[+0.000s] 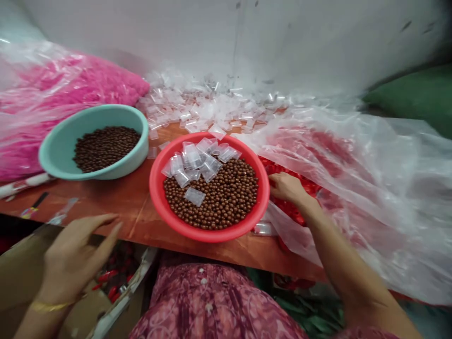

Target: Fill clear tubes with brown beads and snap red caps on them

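Observation:
A red bowl (158, 197) of brown beads sits at the table's front edge, with several small clear plastic bags lying on the beads. My right hand (286, 187) reaches just past the bowl's right rim into a big clear bag of red pieces (328, 146); its fingers are curled among the red pieces, and what they hold is hidden. My left hand (76, 256) hovers below the table edge at the lower left, fingers stretched out and apart, holding nothing, above a cardboard box (21, 273).
A teal bowl (56, 146) of darker brown beads stands to the left. Behind it lies a clear bag of pink material (63, 84). A heap of small clear bags (205, 103) covers the back of the wooden table (116, 202). A white wall rises behind.

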`<control>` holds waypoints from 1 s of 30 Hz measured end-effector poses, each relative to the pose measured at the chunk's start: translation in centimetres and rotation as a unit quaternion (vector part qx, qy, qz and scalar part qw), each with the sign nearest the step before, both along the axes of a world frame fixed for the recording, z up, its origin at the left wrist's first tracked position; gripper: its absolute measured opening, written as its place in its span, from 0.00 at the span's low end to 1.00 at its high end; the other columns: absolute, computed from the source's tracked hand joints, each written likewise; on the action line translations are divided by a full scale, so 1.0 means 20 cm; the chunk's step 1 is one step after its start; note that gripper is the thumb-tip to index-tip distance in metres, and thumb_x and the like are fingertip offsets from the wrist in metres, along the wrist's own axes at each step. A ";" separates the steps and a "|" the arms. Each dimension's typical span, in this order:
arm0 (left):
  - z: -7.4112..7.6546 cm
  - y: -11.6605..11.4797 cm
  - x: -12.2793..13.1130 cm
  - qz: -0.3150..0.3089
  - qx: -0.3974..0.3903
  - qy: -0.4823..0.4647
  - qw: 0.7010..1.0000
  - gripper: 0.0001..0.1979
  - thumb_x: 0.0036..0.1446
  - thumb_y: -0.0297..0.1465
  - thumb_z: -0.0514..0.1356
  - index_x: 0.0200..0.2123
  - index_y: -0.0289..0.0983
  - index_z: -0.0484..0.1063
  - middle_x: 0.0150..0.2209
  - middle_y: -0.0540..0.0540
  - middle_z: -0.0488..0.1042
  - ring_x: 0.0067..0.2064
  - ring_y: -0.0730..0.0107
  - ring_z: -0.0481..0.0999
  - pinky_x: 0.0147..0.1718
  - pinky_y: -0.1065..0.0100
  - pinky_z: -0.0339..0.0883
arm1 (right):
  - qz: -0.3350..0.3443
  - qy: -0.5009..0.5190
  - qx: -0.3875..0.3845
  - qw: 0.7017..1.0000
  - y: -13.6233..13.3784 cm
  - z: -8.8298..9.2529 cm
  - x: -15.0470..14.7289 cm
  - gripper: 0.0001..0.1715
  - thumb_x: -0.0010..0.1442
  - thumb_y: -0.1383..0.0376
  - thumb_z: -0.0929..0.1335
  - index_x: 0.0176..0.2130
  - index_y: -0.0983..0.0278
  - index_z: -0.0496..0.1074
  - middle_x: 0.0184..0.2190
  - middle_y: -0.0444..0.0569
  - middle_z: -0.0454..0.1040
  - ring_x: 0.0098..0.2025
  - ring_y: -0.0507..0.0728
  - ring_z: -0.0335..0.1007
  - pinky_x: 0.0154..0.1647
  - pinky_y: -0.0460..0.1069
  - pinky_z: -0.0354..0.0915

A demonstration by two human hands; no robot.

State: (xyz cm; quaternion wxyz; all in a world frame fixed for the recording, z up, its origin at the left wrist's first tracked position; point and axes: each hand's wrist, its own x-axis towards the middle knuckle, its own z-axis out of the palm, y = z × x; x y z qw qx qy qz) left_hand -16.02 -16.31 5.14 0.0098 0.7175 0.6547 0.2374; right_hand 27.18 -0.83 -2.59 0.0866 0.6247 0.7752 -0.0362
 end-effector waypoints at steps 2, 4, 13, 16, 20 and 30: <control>0.02 0.10 0.11 -0.065 -0.004 0.045 0.997 0.08 0.57 0.35 0.54 0.39 0.43 0.70 0.36 0.50 0.75 0.38 0.66 0.72 0.41 0.63 0.67 | -0.063 0.013 0.005 0.998 -0.01 0.00 0.01 0.18 0.58 0.61 0.60 0.41 0.65 0.73 0.37 0.55 0.77 0.38 0.60 0.73 0.31 0.48 0.60; 0.02 0.23 0.24 -0.176 -0.060 0.095 0.978 0.11 0.59 0.32 0.51 0.41 0.39 0.70 0.38 0.46 0.75 0.40 0.66 0.72 0.42 0.65 0.66 | -0.092 0.037 0.010 0.995 -0.03 0.01 0.02 0.20 0.59 0.59 0.60 0.45 0.64 0.71 0.39 0.53 0.78 0.39 0.60 0.73 0.31 0.48 0.60; -0.09 0.56 0.53 -0.343 -0.157 0.309 0.873 0.14 0.59 0.22 0.45 0.42 0.31 0.68 0.35 0.40 0.72 0.36 0.64 0.72 0.35 0.66 0.65 | -0.004 0.070 -0.084 0.994 -0.01 0.02 0.00 0.25 0.60 0.61 0.59 0.56 0.64 0.64 0.50 0.56 0.73 0.45 0.61 0.72 0.38 0.49 0.62; -0.07 0.53 0.53 -0.348 -0.169 0.318 0.865 0.13 0.58 0.20 0.45 0.38 0.30 0.67 0.34 0.39 0.72 0.34 0.63 0.73 0.33 0.65 0.67 | 0.010 0.095 -0.081 0.992 -0.01 0.00 0.02 0.23 0.56 0.64 0.63 0.52 0.63 0.66 0.47 0.55 0.74 0.42 0.58 0.73 0.37 0.47 0.62; -0.06 0.52 0.60 -0.326 -0.184 0.332 0.866 0.15 0.56 0.17 0.42 0.33 0.30 0.67 0.32 0.36 0.72 0.34 0.58 0.75 0.30 0.63 0.69 | -0.019 0.124 -0.029 0.992 0.00 -0.03 0.04 0.13 0.54 0.65 0.64 0.40 0.66 0.72 0.39 0.56 0.77 0.39 0.59 0.72 0.36 0.47 0.61; -0.20 0.69 0.80 -0.242 -0.279 0.060 0.927 0.07 0.51 0.24 0.54 0.30 0.32 0.72 0.30 0.42 0.76 0.35 0.63 0.75 0.39 0.62 0.69 | -0.268 0.575 0.182 0.752 -0.15 -0.01 0.10 0.18 0.46 0.54 0.70 0.30 0.66 0.70 0.27 0.45 0.72 0.22 0.50 0.66 0.22 0.46 0.63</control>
